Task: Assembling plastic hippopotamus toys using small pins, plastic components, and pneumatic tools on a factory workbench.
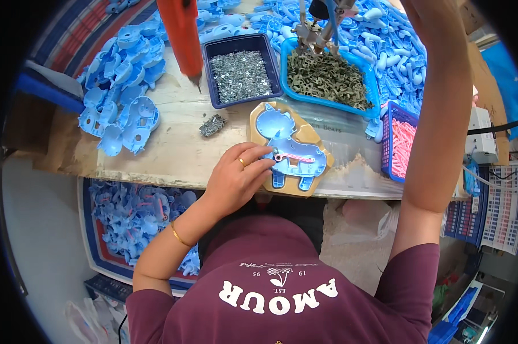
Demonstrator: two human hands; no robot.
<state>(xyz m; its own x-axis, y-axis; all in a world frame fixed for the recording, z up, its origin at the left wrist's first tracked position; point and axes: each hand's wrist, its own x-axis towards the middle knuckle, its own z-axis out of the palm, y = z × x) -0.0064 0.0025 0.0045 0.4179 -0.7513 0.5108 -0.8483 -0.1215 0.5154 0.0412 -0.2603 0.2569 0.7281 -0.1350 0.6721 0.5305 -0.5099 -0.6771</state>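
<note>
A wooden surface (173, 155) is seen from above, its near edge running just under the work. Heaps of blue plastic shells (121, 97) are piled at nine o'clock and again across the far side toward one o'clock. At twelve o'clock a light blue tray of dull green parts (328, 77) is set, with a dark blue tray of small silver screws (240, 75) touching its left side. A basket of pink pieces (401, 146) is placed at three o'clock, close to the surface's right end.

In the middle a tan wooden jig (315, 143) is laid, and in it a blue animal-shaped shell (282, 137) is seated, open side up. A pink lever (296, 156) is lying across the shell's lower half. The left hand (236, 178) is rested at the jig's seven o'clock side, its fingertips pinched narrowly on the lever's left end. The right hand (425, 17) is raised toward one o'clock and cut off by the frame, so its grip cannot be told. An orange hanging tool (181, 34) is suspended at eleven o'clock.

The step in hand is judged to be the seating of the lever in the shell; fastening would probably be called for next. Bare wood is left at eight o'clock, beside a loose clump of screws (212, 125); the jig overhangs the near edge slightly, so little room is left there.
</note>
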